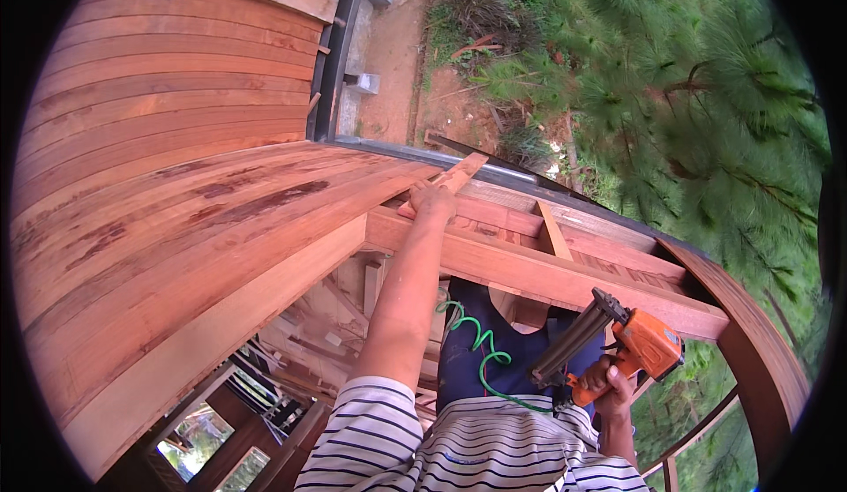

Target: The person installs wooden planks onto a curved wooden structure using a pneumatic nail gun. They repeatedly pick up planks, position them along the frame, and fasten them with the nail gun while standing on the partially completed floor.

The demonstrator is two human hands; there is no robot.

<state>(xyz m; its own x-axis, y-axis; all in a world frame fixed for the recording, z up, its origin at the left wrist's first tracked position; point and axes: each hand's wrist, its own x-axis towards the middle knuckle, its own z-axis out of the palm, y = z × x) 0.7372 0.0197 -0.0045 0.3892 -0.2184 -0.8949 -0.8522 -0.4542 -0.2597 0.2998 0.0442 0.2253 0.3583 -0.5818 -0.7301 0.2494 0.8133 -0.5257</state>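
My left hand (432,199) reaches forward and grips a short wooden board (468,169), which lies slantwise across the frame at the end of the plank decking. My right hand (605,384) is wrapped round the handle of an orange nail gun (651,344), held near my right side with its dark magazine pointing up and to the left. A coiled green air hose (483,351) runs across my lap toward the tool. Beneath the board is a wooden frame (503,258) of long beams with a short crosspiece (553,231) between them.
Reddish plank decking (203,201) spreads to the left, bordered by a dark metal beam (328,77). A drop to bare ground (388,77) opens beyond the edge. Pine branches (670,95) hang close at the right. Below lies a lower level with scattered wood (326,315).
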